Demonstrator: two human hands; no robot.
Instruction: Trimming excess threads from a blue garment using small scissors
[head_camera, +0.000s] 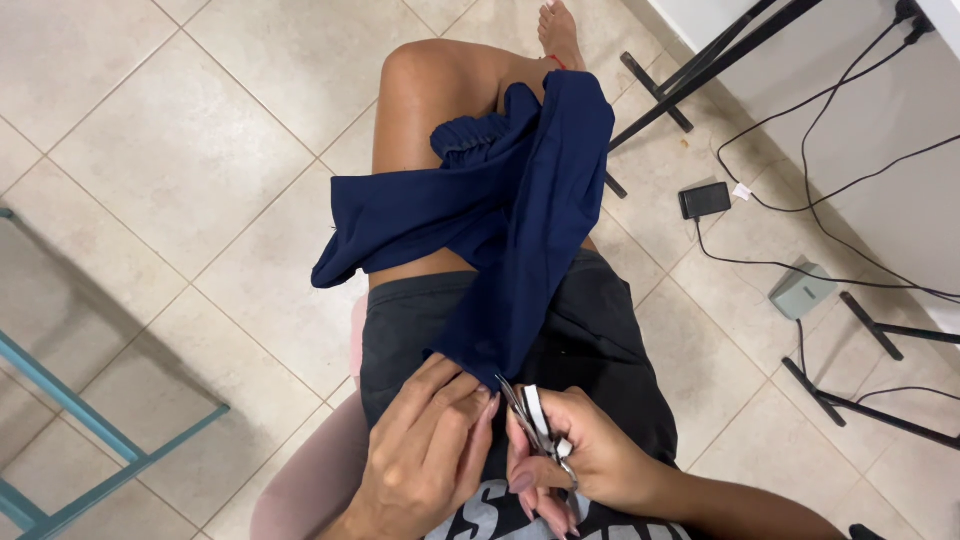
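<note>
Over lap, left hand (430, 450) pinching navy garment (500, 220), right hand (580, 455) gripping scissors (530, 420)

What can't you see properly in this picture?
Head view only:
- Scissors: handles hidden inside the right hand.
- Blue cloth: its pinched edge is covered by the left hand.
- Pink seat: mostly hidden by the legs and cut off at the bottom edge.

matt navy cloth (500, 200), shiny metal scissors (525, 415)
</note>
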